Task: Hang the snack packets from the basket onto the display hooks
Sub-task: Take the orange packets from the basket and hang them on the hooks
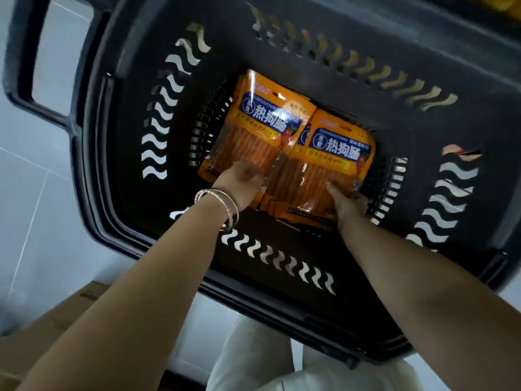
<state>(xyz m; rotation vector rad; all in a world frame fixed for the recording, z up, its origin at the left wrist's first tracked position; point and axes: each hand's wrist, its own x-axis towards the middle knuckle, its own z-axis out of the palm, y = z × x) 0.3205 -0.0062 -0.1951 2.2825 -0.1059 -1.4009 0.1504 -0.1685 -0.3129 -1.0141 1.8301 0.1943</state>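
Two orange snack packets point(293, 142) lie overlapping in the middle of the black basket's point(366, 277) floor, as I see them through the head camera. The left hand point(239, 182), bangles point(222, 204) at its wrist, curls over the near edge of the left packet point(262, 119). The right hand point(348, 204) pinches the near edge of the right packet point(338, 153), thumb on top. More orange packs point(304, 214) lie beneath them, toward the near wall; pale floor tiles point(33, 193) show beyond the basket's left rim
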